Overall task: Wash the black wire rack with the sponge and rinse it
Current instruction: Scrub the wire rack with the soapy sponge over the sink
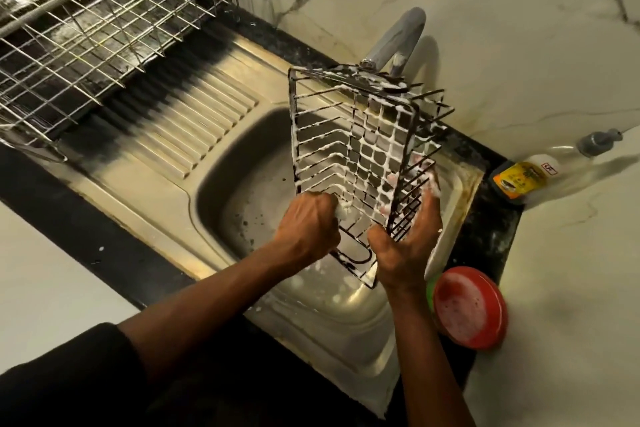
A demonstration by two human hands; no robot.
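While white foam already coats most of its wires, the black wire rack (360, 156) stands tilted on end over the basin of the steel sink (166, 163), so the soaping looks largely done and the rinse is not yet begun; no water can be seen coming from the grey curved tap (398, 42) just behind the rack's top edge.

Far left, the silver wire dish drainer (86, 28) sits on the dark counter above the ribbed draining board, well apart from the work. The person's left hand (308, 225) is closed in a fist at the rack's lower left corner, with a bit of pale, foamy material showing at the fingers; it is probably the sponge (341, 210), though too little shows to be sure. The right hand (405, 250) grips the rack's lower right side, fingers threaded through the wires.

Further right, a red round lid or dish (469, 307) flecked with suds lies on the counter just beside the right wrist, and a clear pump bottle with a yellow label (533, 177) lies in the corner.

Room is tight on the right: the marble wall, tap and red dish hem the rack in. The basin below and the draining board to the left offer the free space for turning it.
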